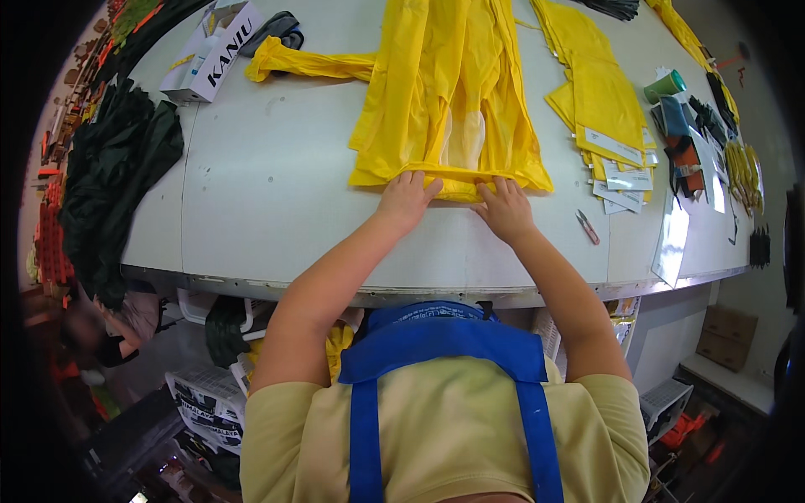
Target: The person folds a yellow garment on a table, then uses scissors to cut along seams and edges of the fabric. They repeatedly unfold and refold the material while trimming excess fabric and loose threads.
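A yellow raincoat-like garment point(419, 101) lies lengthwise on the white table, one sleeve point(327, 65) stretched out to the left. Its near end is turned over into a folded hem band. My left hand point(406, 204) grips this band left of its middle, fingers over the top and thumb toward the centre. To the right, my right hand point(506, 210) has hold of the same band, its thumb pointing inward. A pale lining patch shows through the opening just beyond my hands.
Right of the garment are stacked yellow pieces with white labels point(604, 101) and small thread snips point(588, 227). Dark green cloth point(117, 168) hangs over the left edge, near another person point(126, 327). A white box point(214, 54) stands far left; a green cup point(665, 86) lies far right.
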Motion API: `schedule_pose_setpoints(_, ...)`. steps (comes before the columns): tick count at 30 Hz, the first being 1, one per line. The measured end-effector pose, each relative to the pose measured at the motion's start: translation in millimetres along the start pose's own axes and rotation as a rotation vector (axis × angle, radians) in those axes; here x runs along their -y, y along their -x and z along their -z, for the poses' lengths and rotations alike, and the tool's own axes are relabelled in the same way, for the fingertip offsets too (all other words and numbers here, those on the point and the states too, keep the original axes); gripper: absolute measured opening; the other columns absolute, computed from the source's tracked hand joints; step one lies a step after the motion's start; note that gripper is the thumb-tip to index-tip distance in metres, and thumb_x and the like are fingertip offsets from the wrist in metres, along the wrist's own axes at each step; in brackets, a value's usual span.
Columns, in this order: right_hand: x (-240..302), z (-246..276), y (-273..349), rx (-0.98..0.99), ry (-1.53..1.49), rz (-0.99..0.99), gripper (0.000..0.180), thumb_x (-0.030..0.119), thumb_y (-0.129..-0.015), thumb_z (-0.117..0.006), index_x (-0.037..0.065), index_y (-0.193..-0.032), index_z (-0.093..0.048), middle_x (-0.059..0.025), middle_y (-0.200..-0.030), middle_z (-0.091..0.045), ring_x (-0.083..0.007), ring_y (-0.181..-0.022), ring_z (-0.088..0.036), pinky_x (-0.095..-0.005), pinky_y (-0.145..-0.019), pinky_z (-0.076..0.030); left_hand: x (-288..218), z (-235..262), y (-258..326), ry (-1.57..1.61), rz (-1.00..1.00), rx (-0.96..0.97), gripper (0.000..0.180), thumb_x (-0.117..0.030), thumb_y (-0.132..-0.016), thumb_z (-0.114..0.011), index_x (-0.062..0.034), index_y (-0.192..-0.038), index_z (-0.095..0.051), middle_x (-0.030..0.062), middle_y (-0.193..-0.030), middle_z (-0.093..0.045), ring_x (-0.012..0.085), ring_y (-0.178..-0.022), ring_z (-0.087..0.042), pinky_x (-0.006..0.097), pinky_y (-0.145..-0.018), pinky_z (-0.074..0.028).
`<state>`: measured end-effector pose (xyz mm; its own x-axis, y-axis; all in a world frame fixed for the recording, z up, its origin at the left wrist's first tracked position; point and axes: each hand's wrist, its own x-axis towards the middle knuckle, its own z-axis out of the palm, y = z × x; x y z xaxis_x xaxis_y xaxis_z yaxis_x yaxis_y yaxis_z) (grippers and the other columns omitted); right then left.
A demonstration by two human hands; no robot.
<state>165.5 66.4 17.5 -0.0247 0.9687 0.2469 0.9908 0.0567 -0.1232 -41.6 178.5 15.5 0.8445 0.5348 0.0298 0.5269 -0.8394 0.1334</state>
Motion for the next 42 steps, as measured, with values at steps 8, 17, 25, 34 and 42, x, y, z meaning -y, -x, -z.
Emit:
schedule_pose_setpoints(8, -0.7, 10.3, 8.4, 0.146, 0.009, 0.071, 0.02, 0.024, -0.082, -0.06, 0.01, -0.096, -0.057, -0.0044, -0.076, -0.058, -0.0216, -0.08, -0.057, -0.037, -0.08, -0.04, 13.6, 11.9, 18.8, 0.162, -0.037, 0.043, 0.023, -0.01, -0.079, -0.054, -0.009, -0.1, -0.064, 0.0104, -0.107, -0.056, 0.026, -0.098, -0.053, 0.04, -0.084, -0.045)
schedule_pose_setpoints(17, 15.9, -27.7, 27.5, 0.158, -0.227, -0.104, 0.009, 0.015, -0.078, -0.059, 0.009, -0.083, -0.058, -0.0071, -0.081, -0.059, -0.0253, -0.075, -0.06, -0.0393, -0.074, -0.044, -70.6, -2.9, -6.1, 0.389, -0.107, -0.011, 0.034, -0.009, -0.083, -0.049, -0.0048, -0.118, -0.05, 0.0141, -0.095, -0.061, 0.029, -0.091, -0.055, 0.04, -0.08, -0.044)
schedule_pose_setpoints(25, 2.0, -8.3, 63.0, 0.088, -0.514, -0.133, 0.038, 0.001, -0.068, -0.062, 0.003, -0.105, -0.054, -0.0164, -0.118, -0.047, -0.0352, -0.103, -0.049, -0.0421, -0.089, -0.042, -102.7, -30.3, -9.3, 0.471, 0.024, 0.014, 0.035, -0.008, -0.079, -0.058, -0.007, -0.114, -0.052, 0.0143, -0.094, -0.063, 0.0335, -0.088, -0.054, 0.041, -0.08, -0.043)
schedule_pose_setpoints(34, -7.1, -14.8, 75.1, 0.079, -0.334, -0.419, 0.021, 0.009, -0.069, -0.067, 0.008, -0.089, -0.063, -0.009, -0.097, -0.059, -0.0299, -0.101, -0.049, -0.0419, -0.087, -0.036, -101.6, -46.5, -2.5, 0.408, 0.058, -0.088, 0.019, -0.007, -0.076, -0.055, -0.0121, -0.093, -0.061, 0.0078, -0.093, -0.06, 0.03, -0.09, -0.051, 0.043, -0.075, -0.042)
schedule_pose_setpoints(42, -5.0, 1.0, 73.0, 0.217, -0.644, -0.535, 0.017, 0.022, -0.076, -0.07, 0.009, -0.084, -0.065, -0.0062, -0.087, -0.061, -0.0258, -0.095, -0.053, -0.0394, -0.084, -0.034, -104.8, -25.3, -3.2, 0.723, 0.17, 0.037, 0.008, -0.016, -0.075, -0.064, -0.009, -0.08, -0.061, 0.0058, -0.078, -0.062, 0.0289, -0.085, -0.055, 0.041, -0.071, -0.042)
